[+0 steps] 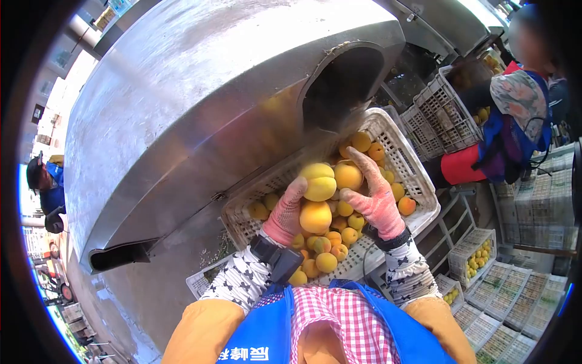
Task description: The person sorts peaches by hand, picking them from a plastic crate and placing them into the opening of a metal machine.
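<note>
My left hand [288, 213], in a pink glove, is curled round a yellow-green fruit [319, 182], with an orange-yellow fruit [316, 216] beneath it against the fingers. My right hand [377, 203], gloved the same way, has its thumb and fingers round another orange-yellow fruit [348, 176]. Both hands are close together above a white plastic crate [418, 176] that holds many yellow and orange fruits [326, 262]. How firmly the lower fruit is held cannot be made out.
A large metal machine [200, 121] with a dark opening rises beyond the crate. At the right a person [515, 115] stands by stacked crates [445, 112]. More crates [515, 297] lie at the lower right. Another person [50, 185] is at the far left.
</note>
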The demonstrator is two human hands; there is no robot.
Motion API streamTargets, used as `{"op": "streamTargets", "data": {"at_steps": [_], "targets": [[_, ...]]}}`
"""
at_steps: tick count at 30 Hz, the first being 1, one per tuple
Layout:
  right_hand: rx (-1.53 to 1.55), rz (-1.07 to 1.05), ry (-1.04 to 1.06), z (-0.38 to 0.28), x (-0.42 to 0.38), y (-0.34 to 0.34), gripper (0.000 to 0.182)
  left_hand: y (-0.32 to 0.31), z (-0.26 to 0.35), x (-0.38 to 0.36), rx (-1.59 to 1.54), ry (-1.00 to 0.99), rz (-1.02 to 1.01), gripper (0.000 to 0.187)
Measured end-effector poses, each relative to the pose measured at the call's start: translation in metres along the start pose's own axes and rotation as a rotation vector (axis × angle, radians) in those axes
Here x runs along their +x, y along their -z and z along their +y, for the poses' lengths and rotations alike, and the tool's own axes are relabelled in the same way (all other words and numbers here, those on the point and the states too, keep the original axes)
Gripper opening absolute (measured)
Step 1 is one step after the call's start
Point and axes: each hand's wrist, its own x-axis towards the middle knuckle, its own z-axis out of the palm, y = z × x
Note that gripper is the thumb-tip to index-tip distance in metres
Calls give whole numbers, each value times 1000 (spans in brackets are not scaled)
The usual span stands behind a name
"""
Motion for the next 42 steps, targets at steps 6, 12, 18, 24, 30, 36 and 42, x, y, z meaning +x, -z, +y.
{"op": "streamTargets", "data": {"at_steps": [6, 12, 18, 24, 30, 36, 42], "targets": [[-106, 97, -41, -14, 23, -5, 77, -26, 6, 8, -135, -115, 81, 66], [-643, 277, 197, 27, 93, -16, 68, 11, 1, 8, -100, -71, 223, 54], [-822, 220, 85, 44, 128, -42, 63, 31, 0, 5, -244, -82, 250, 51], [-314, 283, 269, 20, 145, -24, 60, 34, 5, 2, -322, -101, 107, 48], [503, -174, -410, -16, 38, -36, 56, 0, 14, 2, 19, -251, 175, 48], [-224, -79, 11, -30, 24, -35, 67, -2, 15, 6, 8, -242, 127, 45], [-135, 138, -146, -23, 21, -48, 76, -17, 9, 11, 48, -235, 65, 45]]}}
